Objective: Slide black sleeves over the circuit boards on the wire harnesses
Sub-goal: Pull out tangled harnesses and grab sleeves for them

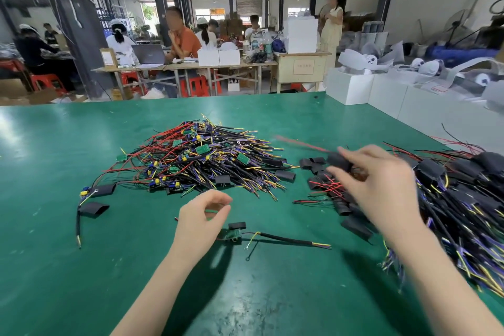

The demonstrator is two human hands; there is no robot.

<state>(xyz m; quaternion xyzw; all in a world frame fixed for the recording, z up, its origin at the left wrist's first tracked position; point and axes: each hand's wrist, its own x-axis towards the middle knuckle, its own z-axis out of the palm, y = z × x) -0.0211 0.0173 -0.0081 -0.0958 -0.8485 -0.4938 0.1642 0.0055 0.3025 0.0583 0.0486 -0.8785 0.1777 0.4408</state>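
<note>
Black sleeve [339, 161] pinched in right hand [381, 185], blurred | left hand [203, 215] loosely curled, seemingly holding nothing | no legible writing

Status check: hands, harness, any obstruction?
Left hand empty, fingers loosely curled. Right hand grips sleeved harness. Bare circuit board waits on green table. Nothing blocking.
</note>
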